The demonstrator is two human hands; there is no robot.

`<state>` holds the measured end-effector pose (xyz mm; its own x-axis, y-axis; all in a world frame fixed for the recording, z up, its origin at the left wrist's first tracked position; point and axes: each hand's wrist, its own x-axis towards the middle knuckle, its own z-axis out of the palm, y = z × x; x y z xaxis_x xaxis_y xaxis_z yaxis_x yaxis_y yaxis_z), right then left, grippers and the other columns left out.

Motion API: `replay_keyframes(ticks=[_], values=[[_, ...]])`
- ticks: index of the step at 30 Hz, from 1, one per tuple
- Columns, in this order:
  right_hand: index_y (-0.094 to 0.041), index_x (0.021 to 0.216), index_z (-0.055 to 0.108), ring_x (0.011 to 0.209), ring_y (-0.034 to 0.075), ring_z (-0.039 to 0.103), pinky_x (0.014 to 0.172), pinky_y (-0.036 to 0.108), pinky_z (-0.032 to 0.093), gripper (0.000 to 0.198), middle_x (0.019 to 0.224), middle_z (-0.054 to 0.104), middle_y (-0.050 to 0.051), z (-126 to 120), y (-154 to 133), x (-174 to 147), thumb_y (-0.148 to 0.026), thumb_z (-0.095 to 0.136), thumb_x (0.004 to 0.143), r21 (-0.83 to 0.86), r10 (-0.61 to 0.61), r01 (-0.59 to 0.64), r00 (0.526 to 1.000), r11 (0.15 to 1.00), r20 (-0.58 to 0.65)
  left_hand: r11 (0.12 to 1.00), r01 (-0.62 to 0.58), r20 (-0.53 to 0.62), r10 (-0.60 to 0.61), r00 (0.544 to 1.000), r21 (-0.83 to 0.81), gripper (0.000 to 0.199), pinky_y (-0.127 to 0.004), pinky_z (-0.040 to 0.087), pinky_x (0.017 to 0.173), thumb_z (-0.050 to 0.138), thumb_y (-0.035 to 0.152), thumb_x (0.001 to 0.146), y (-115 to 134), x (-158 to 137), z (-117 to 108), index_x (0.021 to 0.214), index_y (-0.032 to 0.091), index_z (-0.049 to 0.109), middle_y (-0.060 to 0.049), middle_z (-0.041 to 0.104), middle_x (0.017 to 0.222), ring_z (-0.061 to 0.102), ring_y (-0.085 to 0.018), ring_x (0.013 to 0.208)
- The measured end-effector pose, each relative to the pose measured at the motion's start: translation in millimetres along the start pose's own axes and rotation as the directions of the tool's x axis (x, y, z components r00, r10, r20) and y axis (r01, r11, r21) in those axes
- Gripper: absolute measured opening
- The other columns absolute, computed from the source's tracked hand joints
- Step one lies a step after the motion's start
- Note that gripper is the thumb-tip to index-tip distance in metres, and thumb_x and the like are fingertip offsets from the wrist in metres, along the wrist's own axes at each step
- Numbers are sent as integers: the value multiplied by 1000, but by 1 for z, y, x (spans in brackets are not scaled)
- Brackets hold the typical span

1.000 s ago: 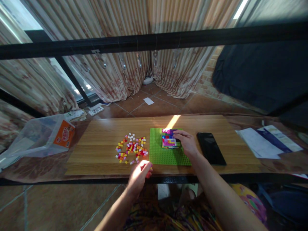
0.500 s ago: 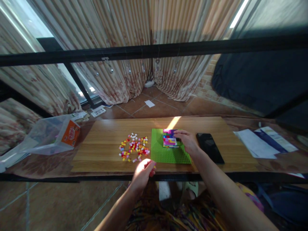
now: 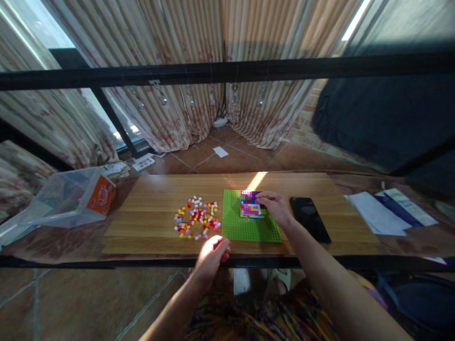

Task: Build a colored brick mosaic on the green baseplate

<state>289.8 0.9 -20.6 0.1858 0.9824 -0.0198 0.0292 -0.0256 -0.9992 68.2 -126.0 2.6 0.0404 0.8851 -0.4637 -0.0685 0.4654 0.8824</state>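
Overlapping the brick stack (image 3: 250, 207), right hand (image 3: 278, 208), grip unclear; left hand (image 3: 212, 254) curled around mostly hidden bricks (image 3: 229, 247).

Baseplate (image 3: 236, 231): green plastic, studded. Block build (image 3: 250, 209): plastic, shiny where lit. Loose blocks (image 3: 200, 216): smooth plastic. Board (image 3: 142, 208): wood-grained, smooth, faint sheen. Bin (image 3: 67, 192): translucent plastic, glossy. Tablet (image 3: 311, 220): smooth, dark face. Curtains (image 3: 192, 47): pleated cloth, matt. Sheets (image 3: 375, 213): matt paper.

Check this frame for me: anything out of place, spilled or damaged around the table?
One mild oddity: a white sheet lies alone on the tiled floor beyond the table, possibly dropped. The loose bricks left of the green baseplate look spread out rather than spilled. I see no damage.
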Motion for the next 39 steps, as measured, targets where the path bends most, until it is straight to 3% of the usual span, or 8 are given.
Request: replay_keyframes(ticks=[10, 13, 16, 20, 22, 26, 32, 39], values=[[-21, 73, 75, 78, 19, 64, 74, 35, 51, 25, 84, 73, 5, -8, 4, -3, -41, 77, 57, -38, -88, 89, 996, 995, 27, 997, 13, -19, -14, 1000, -73, 29, -20, 36, 53, 68, 43, 70, 2, -4, -3, 73, 15, 59, 2, 57, 63, 47, -7, 54], [-21, 80, 75, 88, 21, 63, 79, 37, 51, 27, 98, 71, 6, -10, 7, -14, -41, 75, 61, -65, -169, 162, 978, 985, -126, 966, 59, 31, -53, 998, -251, 35, -18, 38, 54, 73, 44, 67, 4, -4, -5, 79, 15, 60, 2, 58, 66, 48, -5, 55], [-20, 81, 73, 80, 20, 64, 77, 38, 51, 24, 88, 71, 6, -3, 7, -38, -40, 70, 70, -109, -237, 214, 927, 971, -290, 901, 118, 88, -89, 992, -418, 35, -17, 42, 56, 78, 39, 66, 5, -3, -8, 85, 15, 61, 1, 60, 70, 53, -5, 56], [-23, 83, 73, 79, 20, 64, 76, 36, 51, 16, 86, 72, 5, 22, -12, -87, -37, 65, 78, -181, -273, 264, 962, 947, -25, 847, 159, 96, -128, 987, -507, 26, -18, 46, 58, 76, 32, 71, 6, 0, -10, 86, 14, 64, -1, 64, 71, 58, -6, 58], [-26, 88, 73, 83, 20, 64, 78, 34, 50, 16, 92, 71, 4, 36, -26, -109, -35, 63, 81, -246, -283, 313, 947, 917, 148, 835, 162, 89, -136, 987, -525, 23, -18, 47, 59, 76, 29, 73, 5, 1, -11, 86, 14, 65, -1, 65, 72, 59, -7, 60], [-28, 100, 72, 87, 20, 63, 79, 34, 51, 20, 97, 68, 5, 58, -43, -133, -32, 59, 85, -316, -254, 354, 914, 880, 317, 813, 146, 123, -92, 988, -564, 24, -17, 46, 58, 78, 28, 71, 5, -1, -10, 87, 14, 66, -1, 65, 72, 57, -6, 59], [-29, 100, 73, 93, 20, 63, 84, 33, 50, 21, 99, 68, 5, 67, -42, -136, -33, 56, 88, -193, -195, 294, 892, 936, 408, 798, 150, 189, -46, 981, -584, 32, -17, 43, 56, 82, 32, 66, 10, -4, -13, 84, 12, 65, 1, 60, 68, 52, -5, 56], [-22, 87, 72, 86, 19, 62, 78, 31, 50, 18, 90, 67, 5, 65, -35, -141, -36, 63, 83, -91, -136, 182, 918, 979, 372, 851, 179, 242, -63, 968, -493, 40, -17, 38, 51, 82, 41, 63, 4, -10, -15, 79, 12, 59, 3, 56, 66, 48, -3, 52]])
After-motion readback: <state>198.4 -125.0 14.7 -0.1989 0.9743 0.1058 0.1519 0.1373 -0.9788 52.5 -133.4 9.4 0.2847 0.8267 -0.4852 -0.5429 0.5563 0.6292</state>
